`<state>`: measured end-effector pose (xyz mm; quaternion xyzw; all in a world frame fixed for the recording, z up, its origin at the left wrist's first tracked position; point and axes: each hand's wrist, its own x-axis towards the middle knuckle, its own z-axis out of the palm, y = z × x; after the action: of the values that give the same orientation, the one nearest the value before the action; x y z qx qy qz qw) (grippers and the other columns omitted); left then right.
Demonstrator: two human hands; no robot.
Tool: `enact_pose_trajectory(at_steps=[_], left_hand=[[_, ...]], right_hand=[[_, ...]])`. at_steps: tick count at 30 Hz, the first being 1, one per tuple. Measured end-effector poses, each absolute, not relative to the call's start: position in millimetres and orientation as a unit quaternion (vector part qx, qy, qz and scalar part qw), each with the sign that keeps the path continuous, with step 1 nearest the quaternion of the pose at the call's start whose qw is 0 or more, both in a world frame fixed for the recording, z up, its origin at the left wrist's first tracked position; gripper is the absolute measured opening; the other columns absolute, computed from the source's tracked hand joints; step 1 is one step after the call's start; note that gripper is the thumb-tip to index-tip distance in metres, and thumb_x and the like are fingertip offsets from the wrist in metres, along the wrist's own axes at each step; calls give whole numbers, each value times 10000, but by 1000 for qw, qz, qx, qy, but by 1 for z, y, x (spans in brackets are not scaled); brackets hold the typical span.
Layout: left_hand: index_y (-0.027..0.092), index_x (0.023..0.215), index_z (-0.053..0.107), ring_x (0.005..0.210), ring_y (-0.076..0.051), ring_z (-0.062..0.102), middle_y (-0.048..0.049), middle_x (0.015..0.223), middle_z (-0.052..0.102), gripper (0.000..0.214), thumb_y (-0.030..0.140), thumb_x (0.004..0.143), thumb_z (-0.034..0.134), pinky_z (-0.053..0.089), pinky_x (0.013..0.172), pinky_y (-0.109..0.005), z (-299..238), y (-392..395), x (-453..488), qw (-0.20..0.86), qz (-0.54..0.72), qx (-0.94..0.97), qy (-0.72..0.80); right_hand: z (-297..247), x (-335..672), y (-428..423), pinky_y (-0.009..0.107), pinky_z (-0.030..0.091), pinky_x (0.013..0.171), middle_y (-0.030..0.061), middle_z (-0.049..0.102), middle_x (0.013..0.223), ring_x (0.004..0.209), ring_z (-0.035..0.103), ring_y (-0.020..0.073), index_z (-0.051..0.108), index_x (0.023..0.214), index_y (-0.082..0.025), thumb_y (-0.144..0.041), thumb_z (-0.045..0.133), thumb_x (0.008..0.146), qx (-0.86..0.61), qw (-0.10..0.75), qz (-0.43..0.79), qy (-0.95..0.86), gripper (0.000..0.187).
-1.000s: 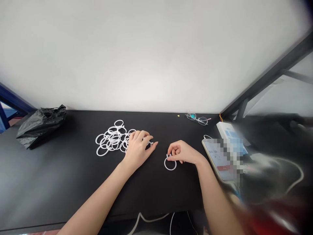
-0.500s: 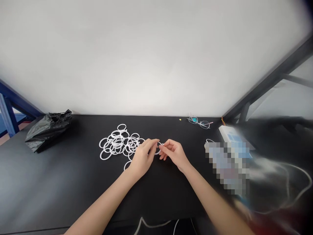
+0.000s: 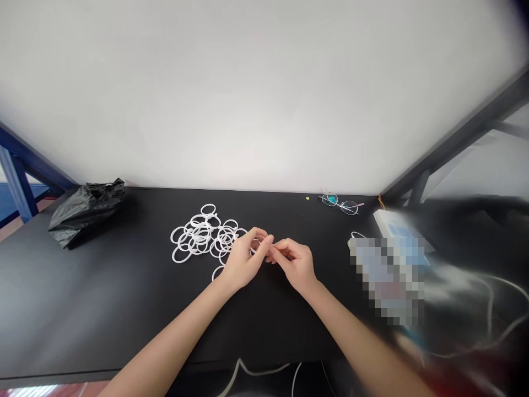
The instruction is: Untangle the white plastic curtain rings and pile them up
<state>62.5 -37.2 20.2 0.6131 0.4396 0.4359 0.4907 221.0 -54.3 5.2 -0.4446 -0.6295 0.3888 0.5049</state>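
Between my hands is a thin white ring [image 3: 255, 246], partly hidden by my fingers. My left hand [image 3: 247, 256] is closed around its left side, thumb and fingertips curled together. From the right, my right hand [image 3: 294, 262] pinches at the ring's other side, its fingertips touching those of my left. Beside my left hand, a loose heap of white rings [image 3: 200, 234] lies on the black table [image 3: 136, 309]. Several rings overlap, and small knobs show on some of them. One ring [image 3: 217, 272] lies partly behind my left wrist.
A crumpled black plastic bag [image 3: 86, 209] sits at the far left. Eyeglasses [image 3: 339, 204] and a small yellow bit [image 3: 307, 198] lie near the wall. To the right are a white box [image 3: 392, 226], a blurred-out item [image 3: 384, 281] and white cables [image 3: 491, 292]. More cables hang below the front edge.
My fingertips have come together, and the ring between them has shifted left, more covered by my left hand. The whole view has tilted slightly.
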Motion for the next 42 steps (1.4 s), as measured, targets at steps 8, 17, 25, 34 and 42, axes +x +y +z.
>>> enact_pose_trajectory(at_steps=[8,17,25,34,42], left_hand=[[176,756,550,541,-117,503,2,634,577,341,404,982,433,376,517,-232,20,-45,65,362,448,680,454],[182,790,558,490,-102,392,32,580,461,368,432,996,385,332,497,-241,14,-62,77,350,510,665,419],[187,768,539,483,-97,431,23,581,505,274,350,964,440,353,476,-232,17,-67,80,300,540,665,419],[192,845,577,557,-129,536,12,625,564,228,394,930,516,451,558,-259,11,-65,78,298,532,691,388],[189,934,616,641,-160,582,-12,699,616,200,312,973,464,467,666,-316,14,-57,75,221,471,764,382]], right_hand=[[-2,218,-60,265,449,519,-21,542,592,485,519,121,519,765,-226,-355,441,997,-444,457,255,-727,277],[-11,215,-70,280,408,488,5,512,555,452,468,138,492,728,-231,-353,310,1018,-429,495,81,-751,364],[-22,216,-74,317,456,524,25,555,574,490,529,176,548,754,-246,-368,359,996,-429,509,70,-743,331],[-23,216,-72,314,440,516,25,554,576,492,518,169,529,745,-237,-369,376,998,-436,528,71,-725,324],[-16,215,-66,276,324,458,-28,422,544,437,379,117,390,695,-234,-326,349,1014,-446,552,112,-695,335]])
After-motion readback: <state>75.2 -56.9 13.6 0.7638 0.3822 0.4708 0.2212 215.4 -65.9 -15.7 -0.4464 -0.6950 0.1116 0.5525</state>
